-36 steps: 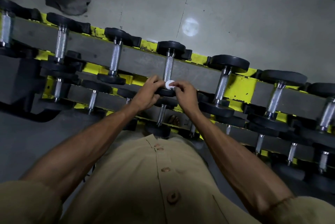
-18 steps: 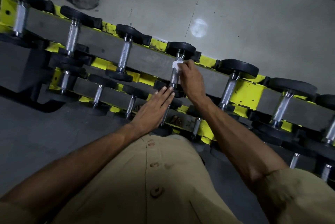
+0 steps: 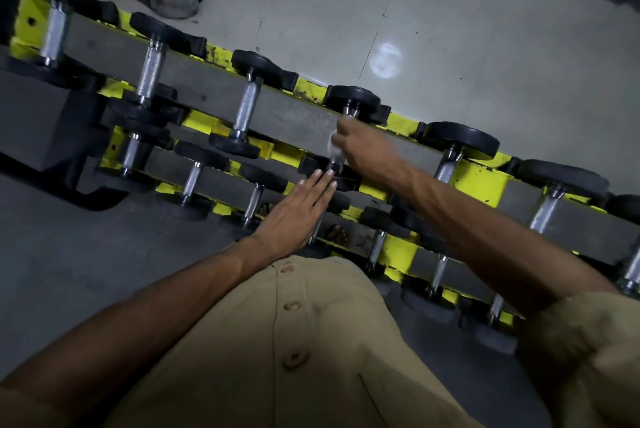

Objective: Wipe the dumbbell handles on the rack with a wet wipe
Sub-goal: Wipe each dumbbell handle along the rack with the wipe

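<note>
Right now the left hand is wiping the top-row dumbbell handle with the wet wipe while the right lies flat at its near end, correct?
Hands are swapped. In the head view the right hand grips the wet wipe round the dumbbell handle; the left hand lies flat, fingers straight, at its near end.

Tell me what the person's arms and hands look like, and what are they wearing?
Both arms are bare from hand to upper arm, with no gloves, watch or rings that show. The left hand and the right hand are bare too. Short khaki sleeves cover the upper arms, part of a khaki shirt with round brown buttons down the front.
</note>
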